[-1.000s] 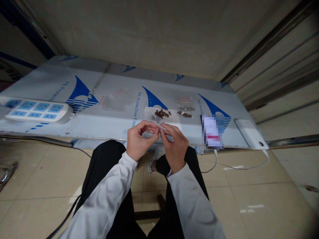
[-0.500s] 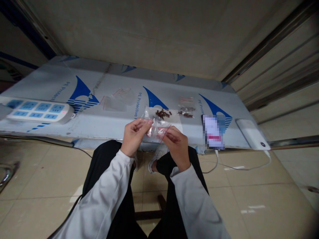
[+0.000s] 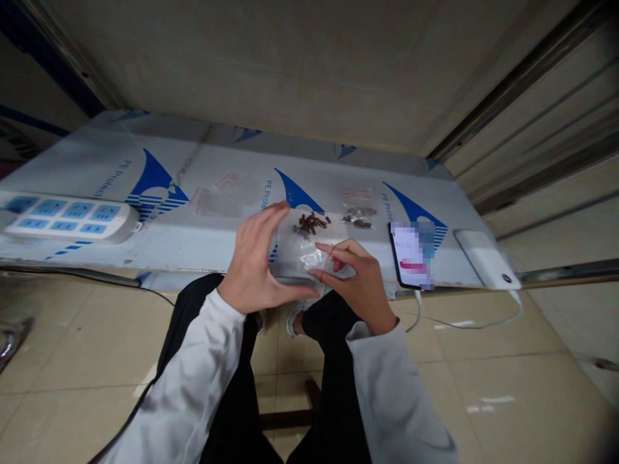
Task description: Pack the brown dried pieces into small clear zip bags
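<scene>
The clear resealable bag (image 3: 309, 259) is between the hands, at the near edge of the table (image 3: 203, 248), just before the brown capsules (image 3: 313, 223). The right hand (image 3: 362, 277) grips the bag at its red strip; the left hand (image 3: 252, 261) is spread, thumb apart from fingers. The film should be light, limp and slippery; best held by the strip. Glare obscures the contents; exact fingertip contact is unclear.
</scene>
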{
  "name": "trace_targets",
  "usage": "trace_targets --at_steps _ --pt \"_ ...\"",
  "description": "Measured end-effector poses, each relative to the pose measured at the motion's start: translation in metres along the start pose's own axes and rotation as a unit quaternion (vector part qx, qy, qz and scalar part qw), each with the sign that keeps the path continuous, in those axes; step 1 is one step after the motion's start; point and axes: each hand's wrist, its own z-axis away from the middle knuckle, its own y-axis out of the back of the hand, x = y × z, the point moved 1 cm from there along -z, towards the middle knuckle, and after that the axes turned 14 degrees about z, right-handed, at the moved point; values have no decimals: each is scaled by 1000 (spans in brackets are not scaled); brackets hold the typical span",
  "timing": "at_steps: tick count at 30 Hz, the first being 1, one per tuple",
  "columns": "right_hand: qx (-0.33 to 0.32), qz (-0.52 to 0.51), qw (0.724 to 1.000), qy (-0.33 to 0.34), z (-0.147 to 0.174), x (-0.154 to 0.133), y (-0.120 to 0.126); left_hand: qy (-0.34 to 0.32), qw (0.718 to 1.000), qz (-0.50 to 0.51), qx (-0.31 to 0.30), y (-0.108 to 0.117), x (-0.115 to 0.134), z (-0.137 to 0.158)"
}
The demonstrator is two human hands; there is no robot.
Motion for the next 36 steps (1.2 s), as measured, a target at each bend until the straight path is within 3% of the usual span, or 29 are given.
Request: trace_targets --at_steps 3,6,10,13,16,21,24,30,36 --pt "-40 57 997 42 3 -4 6 -46 989 -16 -137 -12 12 0" --pt "-62 81 993 61 6 -16 7 -20 987 2 -158 -27 12 7" --pt "-43 31 996 66 4 -24 8 33 993 19 -111 -30 0 14" --pt "9 2 1000 24 -11 -5 6 90 994 53 -34 -22 -11 14" --pt "47 70 996 -15 -36 32 -6 154 981 107 42 -13 -19 12" --pt "6 190 982 0 -67 75 -35 217 942 229 116 -12 -28 12" --pt "5 213 977 14 -69 80 -46 212 939 244 114 -15 -31 12" --pt "11 265 964 21 -65 76 -55 163 967 184 68 -19 -31 11" --pt "-19 306 952 9 -79 76 -52 164 970 160 77 -19 -31 12"
